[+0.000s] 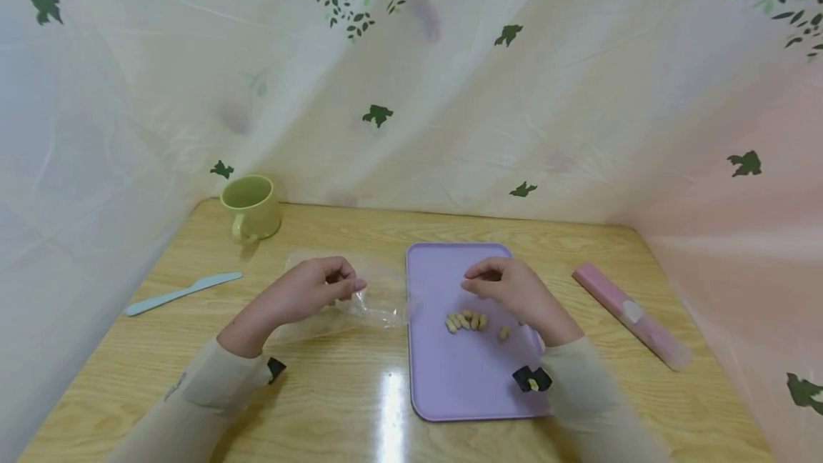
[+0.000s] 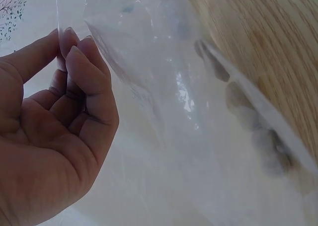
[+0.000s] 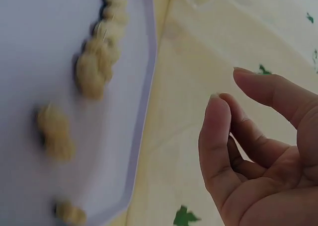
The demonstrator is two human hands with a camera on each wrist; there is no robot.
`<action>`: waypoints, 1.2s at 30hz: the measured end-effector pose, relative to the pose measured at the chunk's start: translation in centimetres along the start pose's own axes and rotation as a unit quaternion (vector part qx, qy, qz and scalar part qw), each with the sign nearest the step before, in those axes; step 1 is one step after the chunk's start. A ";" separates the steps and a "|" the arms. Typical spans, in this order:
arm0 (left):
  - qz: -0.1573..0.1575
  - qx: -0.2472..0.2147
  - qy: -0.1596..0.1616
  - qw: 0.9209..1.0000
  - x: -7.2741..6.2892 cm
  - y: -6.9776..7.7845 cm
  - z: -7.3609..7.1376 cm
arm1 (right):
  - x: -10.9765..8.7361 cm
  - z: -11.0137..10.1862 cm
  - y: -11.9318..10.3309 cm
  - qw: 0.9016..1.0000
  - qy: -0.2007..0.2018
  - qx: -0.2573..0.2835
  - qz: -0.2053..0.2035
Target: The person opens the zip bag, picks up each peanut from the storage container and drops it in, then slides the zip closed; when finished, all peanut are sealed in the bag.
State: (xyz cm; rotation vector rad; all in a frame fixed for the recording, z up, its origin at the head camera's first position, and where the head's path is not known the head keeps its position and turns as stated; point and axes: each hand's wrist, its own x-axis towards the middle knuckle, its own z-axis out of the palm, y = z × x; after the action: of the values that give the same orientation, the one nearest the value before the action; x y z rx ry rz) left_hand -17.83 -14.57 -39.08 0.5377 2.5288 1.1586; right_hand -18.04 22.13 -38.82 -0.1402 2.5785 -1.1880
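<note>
My left hand [image 1: 315, 290] pinches the edge of a clear plastic bag [image 1: 379, 309] between thumb and fingertips, left of a lilac tray [image 1: 444, 384]. In the left wrist view the bag [image 2: 169, 116] hangs beside the fingers, and several brownish rounded shapes [image 2: 258, 131] show through the plastic. Over the tray hovers my right hand [image 1: 514, 291], fingers loosely bent, with a gap between thumb and forefinger and nothing held. Below it several unshelled peanuts [image 1: 466, 321] lie in a row on the tray, while a single peanut [image 1: 504, 333] lies apart to their right.
At the back left stands a yellow-green mug [image 1: 252, 207]. A pale blue plastic knife [image 1: 183, 294] lies at the left, and a pink rolled packet [image 1: 630, 313] with a white label at the right. A patterned curtain [image 1: 450, 127] encloses the wooden table [image 1: 334, 391] behind and beside.
</note>
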 end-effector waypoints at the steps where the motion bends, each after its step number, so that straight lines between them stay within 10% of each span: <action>1: -0.002 0.000 0.000 1.000 0.0 0.0 0.0 | -0.1 -0.5 0.4 1.000 0.004 -0.007 0.011; 16: -0.004 -0.002 -0.004 1.000 0.2 -0.1 0.1 | -1.6 -3.2 5.3 0.978 -0.015 -0.193 0.077; 36: 0.003 -0.003 -0.005 1.000 0.1 -0.1 0.1 | -0.4 -1.6 5.8 0.988 -0.062 -0.122 0.072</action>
State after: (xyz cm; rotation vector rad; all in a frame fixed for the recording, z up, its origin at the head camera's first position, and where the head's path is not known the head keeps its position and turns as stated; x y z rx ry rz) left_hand -17.89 -14.54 -39.27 0.5475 2.5164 1.1617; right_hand -17.99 27.17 -42.10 -0.0751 2.5655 -0.7853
